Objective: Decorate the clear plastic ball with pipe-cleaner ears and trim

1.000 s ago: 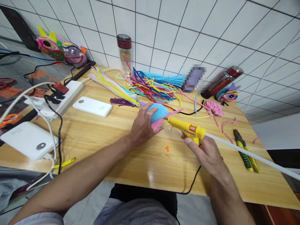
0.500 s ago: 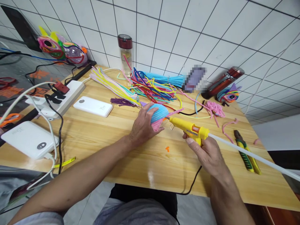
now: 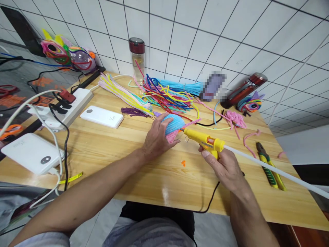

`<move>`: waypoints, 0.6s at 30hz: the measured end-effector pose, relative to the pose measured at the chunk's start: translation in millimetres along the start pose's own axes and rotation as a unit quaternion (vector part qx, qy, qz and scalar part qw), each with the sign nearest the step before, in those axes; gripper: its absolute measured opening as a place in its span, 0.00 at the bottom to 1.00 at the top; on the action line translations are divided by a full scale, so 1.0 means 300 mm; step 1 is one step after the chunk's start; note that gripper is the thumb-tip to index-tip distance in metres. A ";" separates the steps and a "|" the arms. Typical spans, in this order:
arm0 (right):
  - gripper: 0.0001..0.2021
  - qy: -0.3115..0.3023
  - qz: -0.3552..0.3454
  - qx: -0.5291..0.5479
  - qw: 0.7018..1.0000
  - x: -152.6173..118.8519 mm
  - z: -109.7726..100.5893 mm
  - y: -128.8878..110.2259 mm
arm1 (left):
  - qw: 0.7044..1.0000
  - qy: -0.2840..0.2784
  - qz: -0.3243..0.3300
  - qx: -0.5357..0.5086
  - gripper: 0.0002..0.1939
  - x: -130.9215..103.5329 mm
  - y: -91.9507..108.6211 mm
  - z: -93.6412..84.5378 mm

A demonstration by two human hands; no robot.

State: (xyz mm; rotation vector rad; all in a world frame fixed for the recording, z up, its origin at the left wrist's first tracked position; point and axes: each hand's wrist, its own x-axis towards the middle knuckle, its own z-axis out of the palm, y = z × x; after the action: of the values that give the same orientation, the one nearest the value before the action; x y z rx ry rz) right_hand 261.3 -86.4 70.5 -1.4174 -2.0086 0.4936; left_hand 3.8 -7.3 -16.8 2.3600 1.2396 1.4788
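My left hand is closed around a blue and pink craft piece that looks built from pipe cleaners. A pink fuzzy strand sticks out from its right side. In my right hand is a yellow glue gun, gripped by its handle. Its nozzle points left, at the pink lower edge of the piece; whether it touches cannot be made out. A long white glue stick runs out of the gun's back. Small orange scraps lie on the wooden table below.
Behind the piece lies a heap of coloured pipe cleaners, with a glass bottle and a red flask near the wall. Pliers lie right. Power banks and a power strip with cables are on the left.
My right hand has moved the glue gun slightly left, bringing its nozzle closer to the piece. My left hand and the craft piece have stayed almost still.
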 end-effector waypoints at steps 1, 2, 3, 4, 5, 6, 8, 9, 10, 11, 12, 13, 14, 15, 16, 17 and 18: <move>0.17 0.002 0.004 -0.002 1.000 -0.002 0.001 0.003 | 1.000 -0.002 -0.003 -0.001 0.49 -0.001 0.000 0.002; 0.18 0.005 0.007 -0.002 1.000 -0.004 0.002 0.006 | 1.000 -0.006 -0.008 -0.002 0.49 -0.002 0.001 0.003; 0.18 0.007 0.010 -0.002 1.000 -0.006 0.003 0.009 | 1.000 -0.010 -0.013 -0.003 0.49 -0.002 0.001 0.004; 0.18 0.008 0.013 -0.001 1.000 -0.008 0.003 0.011 | 1.000 -0.013 -0.017 -0.004 0.49 -0.002 0.002 0.005; 0.18 0.009 0.014 -0.001 1.000 -0.010 0.003 0.013 | 1.000 -0.014 -0.019 -0.005 0.50 -0.002 0.002 0.005; 0.18 0.010 0.015 -0.002 1.000 -0.011 0.003 0.013 | 1.000 -0.012 -0.019 -0.005 0.50 -0.002 0.003 0.005; 0.19 0.011 0.016 -0.007 1.000 -0.010 0.002 0.012 | 1.000 -0.004 -0.015 -0.005 0.50 -0.001 0.005 0.004; 0.19 0.011 0.016 -0.010 1.000 -0.010 0.003 0.010 | 1.000 -0.002 -0.012 -0.005 0.49 -0.001 0.006 0.003; 0.18 0.009 0.014 -0.012 1.000 -0.008 0.003 0.007 | 1.000 -0.001 -0.011 -0.005 0.49 0.000 0.007 0.003; 0.18 0.008 0.014 -0.013 1.000 -0.007 0.004 0.005 | 1.000 -0.002 -0.012 -0.005 0.49 0.000 0.007 0.003; 0.18 0.006 0.013 -0.012 1.000 -0.006 0.005 0.002 | 1.000 -0.005 -0.014 -0.005 0.49 0.001 0.007 0.003; 0.18 0.004 0.013 -0.010 1.000 -0.005 0.006 0.000 | 1.000 -0.007 -0.017 -0.005 0.49 0.001 0.007 0.004; 0.18 0.002 0.013 -0.006 1.000 -0.005 0.006 -0.002 | 1.000 -0.007 -0.018 -0.006 0.49 0.001 0.007 0.005; 0.18 0.000 0.015 -0.002 1.000 -0.006 0.007 -0.002 | 1.000 -0.005 -0.016 -0.007 0.49 0.001 0.006 0.005; 0.18 0.000 0.018 0.003 1.000 -0.007 0.007 -0.001 | 1.000 -0.002 -0.012 -0.007 0.49 0.001 0.006 0.006; 0.18 0.000 0.021 0.008 1.000 -0.009 0.006 0.000 | 1.000 0.000 -0.010 -0.008 0.49 0.001 0.007 0.006; 0.18 0.001 0.026 0.014 1.000 -0.010 0.005 0.003 | 1.000 0.000 -0.009 -0.007 0.49 0.001 0.008 0.006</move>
State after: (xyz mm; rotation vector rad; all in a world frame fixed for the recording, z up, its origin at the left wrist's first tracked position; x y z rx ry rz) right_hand 261.6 -88.9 68.0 -1.4550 -1.9602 0.5406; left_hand 6.6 -8.1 -16.6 2.3330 1.2427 1.4781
